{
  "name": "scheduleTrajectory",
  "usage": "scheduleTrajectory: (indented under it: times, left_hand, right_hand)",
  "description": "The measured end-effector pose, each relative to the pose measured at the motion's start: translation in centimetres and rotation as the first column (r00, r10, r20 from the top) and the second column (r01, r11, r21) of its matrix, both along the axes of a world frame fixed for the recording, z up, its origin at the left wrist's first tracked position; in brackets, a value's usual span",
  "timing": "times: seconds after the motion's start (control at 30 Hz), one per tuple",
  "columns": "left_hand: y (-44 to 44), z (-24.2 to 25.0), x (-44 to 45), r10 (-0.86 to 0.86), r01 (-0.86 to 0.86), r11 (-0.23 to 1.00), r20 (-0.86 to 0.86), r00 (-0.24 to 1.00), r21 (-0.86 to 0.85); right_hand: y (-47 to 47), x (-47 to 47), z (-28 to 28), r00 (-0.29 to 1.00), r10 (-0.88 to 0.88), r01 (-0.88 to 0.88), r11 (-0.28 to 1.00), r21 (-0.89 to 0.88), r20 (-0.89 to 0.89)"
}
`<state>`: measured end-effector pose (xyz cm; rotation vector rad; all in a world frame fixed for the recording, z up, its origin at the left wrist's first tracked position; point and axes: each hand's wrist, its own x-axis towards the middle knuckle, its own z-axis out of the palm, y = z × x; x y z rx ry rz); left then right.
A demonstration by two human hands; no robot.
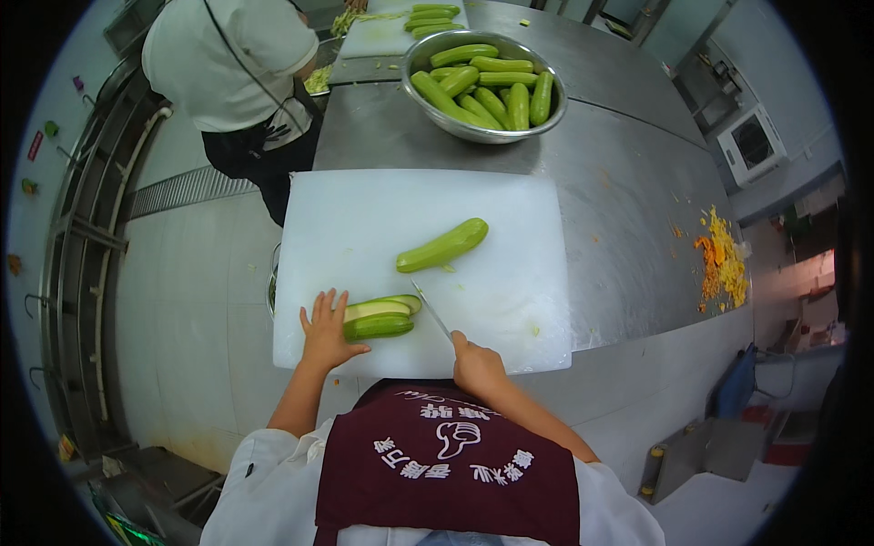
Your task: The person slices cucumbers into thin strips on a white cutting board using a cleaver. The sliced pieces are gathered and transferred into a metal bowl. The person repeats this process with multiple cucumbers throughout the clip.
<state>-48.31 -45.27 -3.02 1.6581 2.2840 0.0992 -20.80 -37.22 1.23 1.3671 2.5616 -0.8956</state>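
My right hand [476,362] grips the handle of a kitchen knife [431,308], its blade angled up and left just above the cutting board or touching it. To the left of the blade lies a zucchini cut lengthwise [379,326], with pale cut faces and green skin showing. At its left end my left hand [328,334] is spread, fingers apart and thumb alongside the lower piece. Farther up the white cutting board [505,286], a whole-looking light green zucchini [444,246] lies at a slant, with small green scraps beside it.
Beyond the board, a steel bowl [491,136] heaped with zucchini stands on the steel table [628,177]. Orange and yellow scraps [720,263] lie at the table's right edge. A co-worker [232,61] stands at upper left, near another white board [375,34] holding several zucchini.
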Motion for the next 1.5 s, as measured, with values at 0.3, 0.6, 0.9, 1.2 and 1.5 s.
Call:
scheduleTrajectory:
  times: [0.3, 0.6, 0.9, 1.2, 1.5]
  left_hand:
    - [-3.4, -5.8, -2.0, -0.009, -0.111, 0.924, 0.309, 0.951, 0.366]
    - [-2.6, -3.0, -0.8, 0.091, -0.11, 0.97, 0.095, 0.991, 0.215]
    - [0.3, -3.2, 0.2, -0.267, 0.26, 0.911, -0.021, 0.963, 0.32]
    - [1.2, -2.7, -2.3, -0.236, 0.225, 0.934, 0.006, 0.972, 0.276]
    - [-0.3, -2.4, -1.2, -0.093, 0.036, 0.921, 0.129, 0.987, 0.387]
  right_hand:
    - [-2.0, -3.3, -1.1, 0.998, -0.058, 0.058, 0.997, 0.054, -0.007]
    - [-2.5, -5.9, -0.9, 0.994, -0.091, 0.089, 0.995, 0.041, 0.068]
    - [-1.1, -5.5, -1.0, 0.989, -0.135, 0.133, 0.99, 0.048, 0.06]
    - [2.6, -6.5, -1.4, 0.998, -0.062, 0.062, 0.998, 0.025, 0.025]
    - [3.2, -7.8, 1.2, 0.999, 0.039, -0.04, 0.984, 0.171, 0.01]
